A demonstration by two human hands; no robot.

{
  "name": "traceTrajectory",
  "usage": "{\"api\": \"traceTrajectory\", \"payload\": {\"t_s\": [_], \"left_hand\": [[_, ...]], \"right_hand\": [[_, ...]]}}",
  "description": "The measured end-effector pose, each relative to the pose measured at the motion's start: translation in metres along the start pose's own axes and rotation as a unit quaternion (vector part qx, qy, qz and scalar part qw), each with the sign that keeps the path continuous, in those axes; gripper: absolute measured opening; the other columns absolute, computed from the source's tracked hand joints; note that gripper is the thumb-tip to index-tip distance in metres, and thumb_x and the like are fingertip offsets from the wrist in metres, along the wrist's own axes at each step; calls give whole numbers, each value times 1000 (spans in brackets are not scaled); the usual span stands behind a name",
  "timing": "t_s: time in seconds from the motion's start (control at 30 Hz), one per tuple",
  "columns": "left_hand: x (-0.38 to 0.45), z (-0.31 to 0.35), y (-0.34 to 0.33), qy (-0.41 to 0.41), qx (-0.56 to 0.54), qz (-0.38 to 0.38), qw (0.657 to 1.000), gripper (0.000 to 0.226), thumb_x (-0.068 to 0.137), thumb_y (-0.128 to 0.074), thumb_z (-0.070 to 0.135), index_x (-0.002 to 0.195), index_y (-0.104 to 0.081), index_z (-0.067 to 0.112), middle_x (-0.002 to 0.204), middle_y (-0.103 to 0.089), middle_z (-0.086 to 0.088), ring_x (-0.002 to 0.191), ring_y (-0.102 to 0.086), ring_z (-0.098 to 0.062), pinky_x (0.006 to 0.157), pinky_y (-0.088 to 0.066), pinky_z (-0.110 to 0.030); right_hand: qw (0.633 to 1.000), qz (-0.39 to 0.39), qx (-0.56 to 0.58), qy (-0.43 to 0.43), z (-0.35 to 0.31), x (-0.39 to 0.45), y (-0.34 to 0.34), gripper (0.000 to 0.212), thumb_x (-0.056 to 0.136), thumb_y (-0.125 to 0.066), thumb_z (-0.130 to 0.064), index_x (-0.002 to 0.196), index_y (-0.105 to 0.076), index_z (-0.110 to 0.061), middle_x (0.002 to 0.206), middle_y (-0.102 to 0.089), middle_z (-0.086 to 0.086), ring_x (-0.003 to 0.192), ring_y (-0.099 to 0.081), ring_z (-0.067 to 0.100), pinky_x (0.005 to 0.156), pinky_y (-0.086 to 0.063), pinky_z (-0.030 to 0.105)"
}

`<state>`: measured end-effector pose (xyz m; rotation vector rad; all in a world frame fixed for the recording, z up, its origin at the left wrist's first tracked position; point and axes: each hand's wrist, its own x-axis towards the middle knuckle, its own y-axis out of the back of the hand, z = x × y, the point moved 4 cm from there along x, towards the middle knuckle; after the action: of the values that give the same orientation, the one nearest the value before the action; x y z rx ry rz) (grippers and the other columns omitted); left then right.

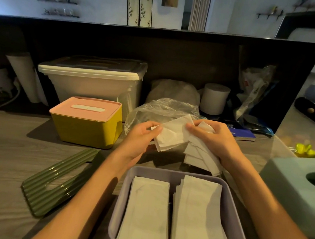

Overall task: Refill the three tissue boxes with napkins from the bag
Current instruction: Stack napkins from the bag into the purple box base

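Your left hand (140,137) pinches a small bunch of white napkins (172,136), thumb on top and fingers curled under; your right hand (212,139) grips a second, messier bunch of napkins (199,158), with its fingers curled round the top and the loose ends hanging down; the two bunches touch in the middle, up in the air above the table (0,149).

Just behind your hands lies the clear plastic bag (161,110), crumpled and open toward you; right under your hands, near you, sits the purple box (229,193) with no lid on; inside it lie two flat piles of napkins side by side, the left pile (147,211) and the right pile (198,215).

To your left stands the yellow box (86,130) with its pink lid (86,108) on, and a bit of white shows in the slot; nearer to you on the left lies a green ribbed lid (55,182), flat on the table, apart from every box; at your right sits the blue box (294,195) with a round hole in its top.

Farther back you have a big white tub (89,83) with a lid, and a white paper roll (214,98) standing upright beside the bag.
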<state>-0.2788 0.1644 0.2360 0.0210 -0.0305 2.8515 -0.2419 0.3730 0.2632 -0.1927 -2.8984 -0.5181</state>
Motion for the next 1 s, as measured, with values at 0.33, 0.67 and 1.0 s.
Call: {"api": "traceTrajectory", "payload": {"t_s": [0.33, 0.67, 1.0], "left_hand": [[-9, -3, -9, 55, 10, -133, 990, 53, 86, -78, 28, 133, -59, 11, 123, -70, -15, 112, -69, -26, 93, -57, -35], [-2, -8, -17, 62, -66, -45, 995, 32, 102, -55, 15, 133, -53, 11, 96, -78, -4, 85, -75, -13, 73, -60, -27], [-4, -13, -37, 28, -109, -60, 992, 54, 83, -78, 3, 132, -57, 12, 121, -72, -14, 110, -70, -27, 87, -60, -37]], "right_hand": [[987, -35, -114, 105, -13, -1, -11, 12, 91, -71, -48, 98, -77, -40, 98, -69, -25, 96, -61, -9, 75, -48, 15], [981, 163, 101, 29, -2, 2, -8, 19, 94, -66, -50, 96, -71, -32, 92, -72, -7, 87, -70, 10, 74, -54, 28], [983, 152, 99, -3, 4, 1, -28, 39, 94, -61, -56, 120, -59, -28, 113, -67, -6, 102, -66, 12, 77, -55, 26]]}}
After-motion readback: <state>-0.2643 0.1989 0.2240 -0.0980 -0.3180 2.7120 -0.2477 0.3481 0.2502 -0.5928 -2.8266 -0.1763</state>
